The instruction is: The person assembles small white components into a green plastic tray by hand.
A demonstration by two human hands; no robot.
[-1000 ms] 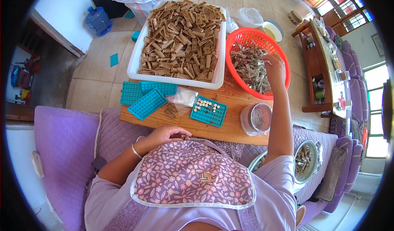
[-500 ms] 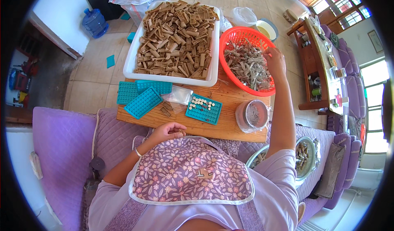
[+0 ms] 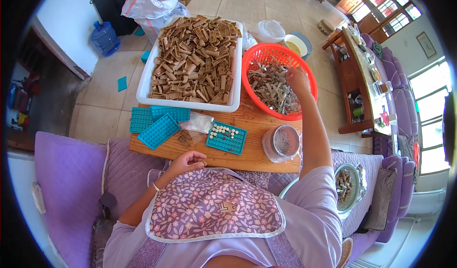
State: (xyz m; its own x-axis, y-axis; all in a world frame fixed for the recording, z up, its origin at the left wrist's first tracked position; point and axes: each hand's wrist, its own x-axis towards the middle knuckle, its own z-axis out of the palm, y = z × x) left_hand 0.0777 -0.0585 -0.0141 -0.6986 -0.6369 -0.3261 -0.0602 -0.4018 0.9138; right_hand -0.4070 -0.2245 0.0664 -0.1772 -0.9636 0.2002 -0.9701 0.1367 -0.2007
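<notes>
Over the right part of a red plastic basket [image 3: 245,68], my right hand [image 3: 298,80] reaches in with its fingers drawn together. Grey and clear strips [image 3: 271,85] fill the basket, and what the fingers pinch is too small to make out. My left hand [image 3: 186,162] is at the table's near edge, just above the flowered apron [image 3: 214,206]. Its fingers are closed on a small brown piece, mostly hidden by them. Beyond it lies a teal tray [image 3: 223,147] with rows of hollows, partly filled with small white round pieces [image 3: 223,131] and a few dark ones.
A white tub [image 3: 190,107] heaped with brown trough-shaped pieces [image 3: 195,58] stands on the wooden table [image 3: 247,161]. More teal trays [image 3: 158,131] and a clear bag [image 3: 197,124] lie nearby. A clear round container [image 3: 282,143] stands at right. A pale green basket [image 3: 347,187] rests on the seat.
My right hand has moved from near the basket's right rim inward over the strips. My left hand stays by the table edge. The whole view has shifted slightly.
</notes>
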